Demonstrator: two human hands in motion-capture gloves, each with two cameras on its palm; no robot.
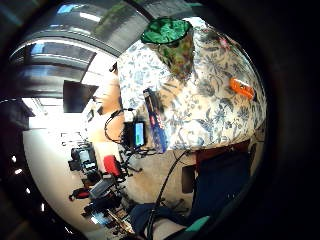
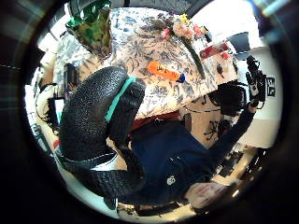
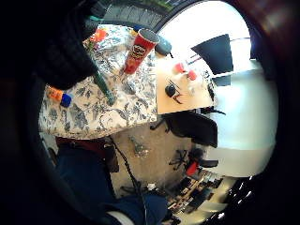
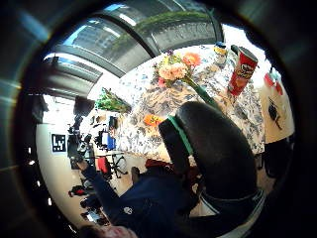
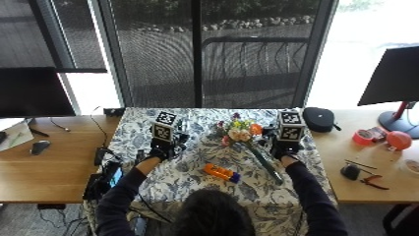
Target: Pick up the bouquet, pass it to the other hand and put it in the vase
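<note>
The bouquet [image 5: 239, 132], pink, yellow and orange blooms on a long green stem, lies on the flowered tablecloth [image 5: 196, 191], stem end toward the person. My right hand [image 5: 283, 150] hovers just right of the stem, fingers relaxed, holding nothing; its glove [image 3: 65, 51] shows over the stem [image 3: 103, 86]. Blooms [image 4: 173, 69] lie beyond the right thumb [image 4: 213, 148]. My left hand [image 5: 159, 150] hovers at the cloth's left, thumb [image 2: 103, 126] loosely curved and empty. The green vase [image 1: 172, 42] stands upright beyond it; the outside view hides it behind that hand.
An orange tube with a blue cap [image 5: 221, 172] lies mid-cloth between the hands. A red crisp can [image 4: 242, 69] stands near the right hand. A phone [image 5: 111, 177] sits at the table's left edge. A black pouch [image 5: 318, 118] and small tools lie on the right desk.
</note>
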